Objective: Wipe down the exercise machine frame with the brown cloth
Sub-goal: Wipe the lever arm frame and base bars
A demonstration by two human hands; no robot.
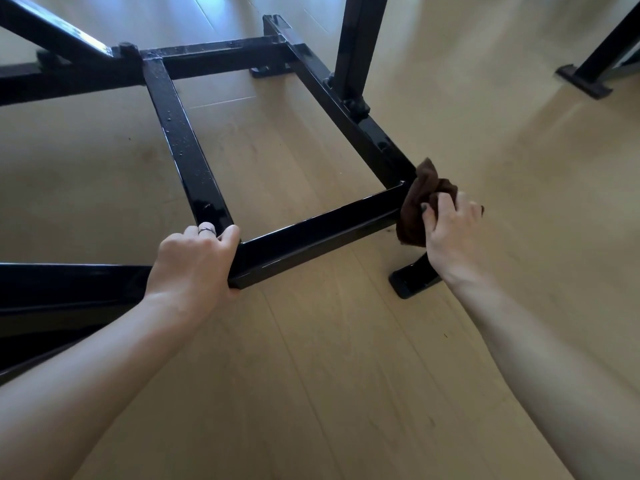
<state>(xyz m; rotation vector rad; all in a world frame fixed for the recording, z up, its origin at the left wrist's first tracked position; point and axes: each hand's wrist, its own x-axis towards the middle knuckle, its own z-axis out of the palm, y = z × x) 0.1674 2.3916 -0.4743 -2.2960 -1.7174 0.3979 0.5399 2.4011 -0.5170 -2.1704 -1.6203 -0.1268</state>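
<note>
Here your right hand (452, 233) clutches the crumpled brown cloth (420, 206) against the glossy black steel frame's (311, 233) corner, your left hand (194, 261) gripping its near bar.

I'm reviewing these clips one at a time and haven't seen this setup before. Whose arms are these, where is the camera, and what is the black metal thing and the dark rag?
There is no robot here. One wide-angle camera worn on a person's head looks forward and down, so the two bare arms are the wearer's own.

The black square-tube steel frame is the base of an exercise machine, standing on a pale wood-look floor. The left hand, wearing a ring, grips the near crossbar where a side bar meets it. The right hand holds a bunched brown cloth pressed against the frame's near right corner, above a black foot. Small droplets or specks show on the left side bar.
</note>
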